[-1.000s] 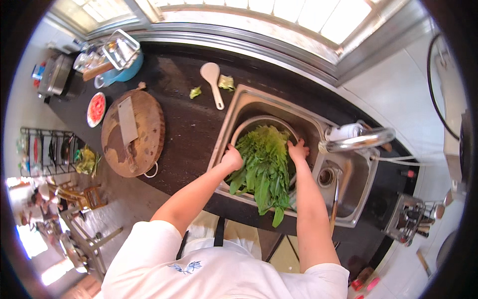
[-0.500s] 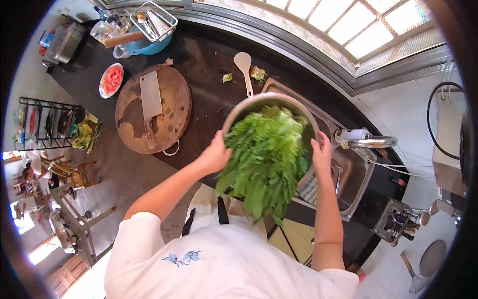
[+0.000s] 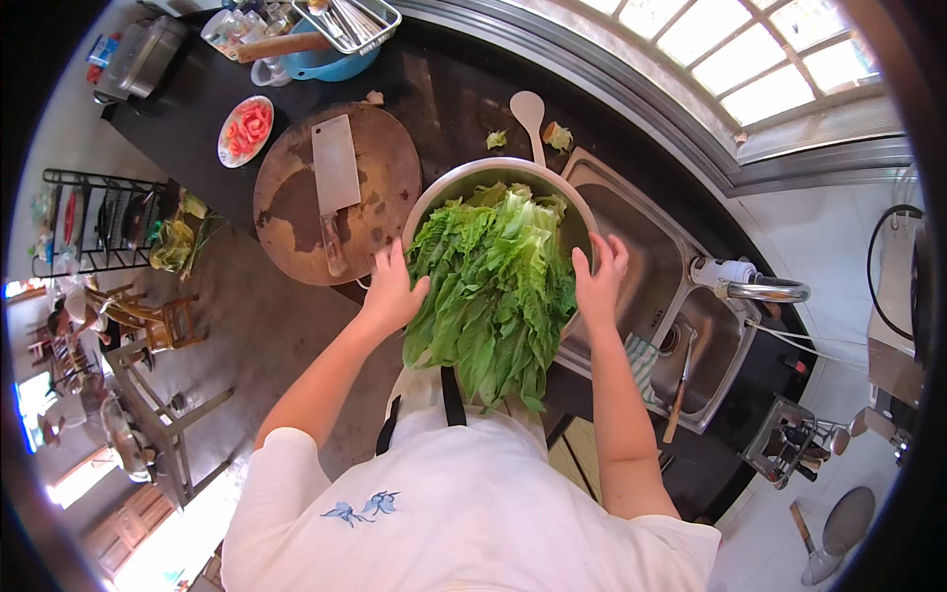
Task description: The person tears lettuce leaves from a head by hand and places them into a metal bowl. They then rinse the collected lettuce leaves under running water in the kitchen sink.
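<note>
A round metal basin (image 3: 434, 189) sits at the counter's front edge, between the chopping board and the sink. Long leafy green lettuce (image 3: 483, 296) fills it and droops over the near rim. My left hand (image 3: 395, 293) is beside the basin's left side, thumb and fingers apart. On the opposite side, my right hand (image 3: 599, 279) has its fingers spread by the rim. Both look open, at or barely touching the basin. The basin's near edge is hidden under the leaves. A cleaver (image 3: 337, 173) lies on the round wooden chopping board (image 3: 281, 227) at the left.
Right of the basin is a steel double sink (image 3: 631, 227) with a tap (image 3: 769, 289), a striped cloth (image 3: 641, 365) and a wooden-handled knife (image 3: 679, 400). A pale rice paddle (image 3: 529, 113) lies behind the basin. Farther left stand a plate of red pieces (image 3: 247, 131) and a blue bowl (image 3: 330, 65).
The basin of lettuce has moved left and down onto the counter, away from the sink and up to the chopping board. My fingers have loosened from its rim.
</note>
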Demonstrator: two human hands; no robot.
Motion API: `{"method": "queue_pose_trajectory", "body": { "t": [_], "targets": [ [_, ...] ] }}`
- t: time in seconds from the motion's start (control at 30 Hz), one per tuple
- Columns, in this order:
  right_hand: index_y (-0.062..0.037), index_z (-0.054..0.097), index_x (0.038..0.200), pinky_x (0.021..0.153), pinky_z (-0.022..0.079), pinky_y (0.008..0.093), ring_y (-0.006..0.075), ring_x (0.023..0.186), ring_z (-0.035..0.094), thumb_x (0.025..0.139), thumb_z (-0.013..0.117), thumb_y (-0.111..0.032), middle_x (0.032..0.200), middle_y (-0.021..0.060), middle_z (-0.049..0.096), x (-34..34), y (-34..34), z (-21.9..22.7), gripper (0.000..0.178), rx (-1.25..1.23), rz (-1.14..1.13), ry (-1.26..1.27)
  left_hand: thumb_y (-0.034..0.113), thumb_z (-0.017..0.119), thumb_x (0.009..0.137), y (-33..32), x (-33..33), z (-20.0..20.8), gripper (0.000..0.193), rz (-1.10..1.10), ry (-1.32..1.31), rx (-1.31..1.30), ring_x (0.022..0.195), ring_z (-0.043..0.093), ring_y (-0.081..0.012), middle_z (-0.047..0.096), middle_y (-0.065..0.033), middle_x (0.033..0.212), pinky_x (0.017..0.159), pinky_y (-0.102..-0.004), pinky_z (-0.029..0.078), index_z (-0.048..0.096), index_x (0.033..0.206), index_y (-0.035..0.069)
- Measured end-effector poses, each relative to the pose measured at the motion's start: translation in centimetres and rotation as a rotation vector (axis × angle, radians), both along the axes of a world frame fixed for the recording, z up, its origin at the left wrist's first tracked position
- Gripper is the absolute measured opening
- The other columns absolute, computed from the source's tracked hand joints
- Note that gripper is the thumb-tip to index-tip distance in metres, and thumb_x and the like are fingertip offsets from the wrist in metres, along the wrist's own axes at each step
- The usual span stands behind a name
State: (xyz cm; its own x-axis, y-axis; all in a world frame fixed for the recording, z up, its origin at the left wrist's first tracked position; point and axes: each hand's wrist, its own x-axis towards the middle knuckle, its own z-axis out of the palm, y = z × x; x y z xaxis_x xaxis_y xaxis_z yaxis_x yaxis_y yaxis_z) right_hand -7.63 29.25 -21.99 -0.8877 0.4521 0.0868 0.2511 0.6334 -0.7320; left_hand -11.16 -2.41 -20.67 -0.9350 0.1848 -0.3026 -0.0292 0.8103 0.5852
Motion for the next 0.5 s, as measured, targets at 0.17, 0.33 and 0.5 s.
{"method": "queue_pose_trajectory", "body": {
  "t": [0.17, 0.33, 0.5],
  "targets": [
    [-0.001, 0.038, 0.138, 0.105, 0.032, 0.0457, 0.0388, 0.124, 0.04, 0.08, 0.073, -0.037, 0.131, 0.0231, 0.042, 1.1, -3.3, 0.0, 0.077, -0.138, 0.117, -0.173, 0.019, 0.066, 0.084, 4.0, -1.6, 2.5, 0.078, -0.181, 0.345, -0.047, 0.128, 0.036, -0.0451, 0.035, -0.029, 0.138, 0.106, -0.0467, 0.033, 0.023, 0.142, -0.007],
    [0.0038, 0.022, 0.144, 0.108, 0.029, 0.0486, 0.0428, 0.131, 0.033, 0.068, 0.077, -0.055, 0.142, 0.0291, 0.033, -1.6, -4.9, -2.7, 0.111, -0.127, 0.01, -0.493, 0.044, 0.064, 0.086, 7.1, -3.8, -1.9, 0.093, -0.115, -0.061, -0.043, 0.121, 0.044, -0.0501, 0.038, -0.0374, 0.133, 0.103, -0.0468, 0.038, 0.016, 0.144, -0.011],
    [0.0037, 0.034, 0.139, 0.096, 0.046, 0.0401, 0.0343, 0.117, 0.053, 0.07, 0.08, -0.047, 0.131, 0.0233, 0.049, -2.5, -3.9, -6.2, 0.097, -0.374, 0.094, -0.421, 0.055, 0.064, 0.084, 6.9, -6.5, -8.6, 0.097, 0.169, -0.329, 0.416, 0.12, 0.05, -0.0265, 0.049, -0.022, 0.134, 0.102, -0.035, 0.038, 0.021, 0.144, -0.008]
  ]
}}
